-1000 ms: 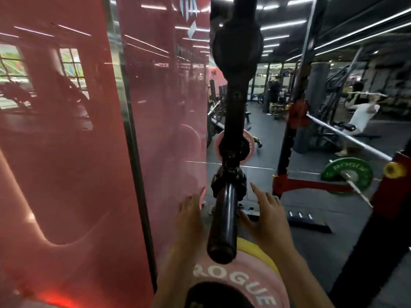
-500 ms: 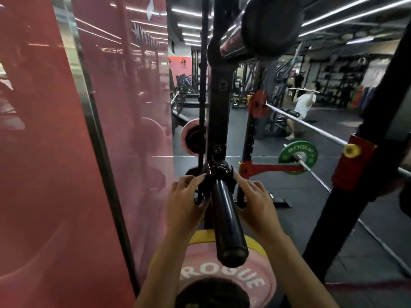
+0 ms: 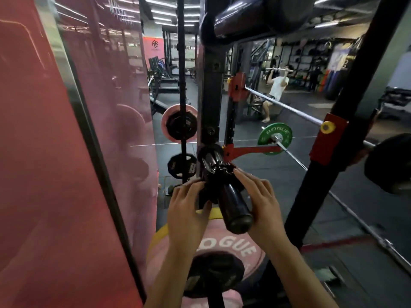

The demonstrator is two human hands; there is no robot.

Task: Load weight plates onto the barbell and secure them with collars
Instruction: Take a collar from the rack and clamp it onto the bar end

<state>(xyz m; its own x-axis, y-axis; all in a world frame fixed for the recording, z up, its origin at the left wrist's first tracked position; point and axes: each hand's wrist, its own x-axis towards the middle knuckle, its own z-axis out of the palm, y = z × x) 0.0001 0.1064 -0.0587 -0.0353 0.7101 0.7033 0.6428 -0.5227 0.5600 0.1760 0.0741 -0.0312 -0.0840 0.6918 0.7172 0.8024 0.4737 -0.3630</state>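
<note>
Two hands at frame centre: your left (image 3: 185, 204) and right (image 3: 259, 196) curl fingers around the black collar (image 3: 219, 174) on the sleeve (image 3: 233, 205).

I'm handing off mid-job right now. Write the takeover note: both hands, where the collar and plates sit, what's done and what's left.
Left hand: fingers curled on the black clamp collar, left side.
Right hand: fingers on the collar's right side, beside the black barbell sleeve.
Collar sits partway along the sleeve; whether it is locked cannot be told.
Pink ROGUE bumper plate with a yellow-rimmed plate sits lower in view, below the sleeve end.
Left: seat and lock the collar.
</note>
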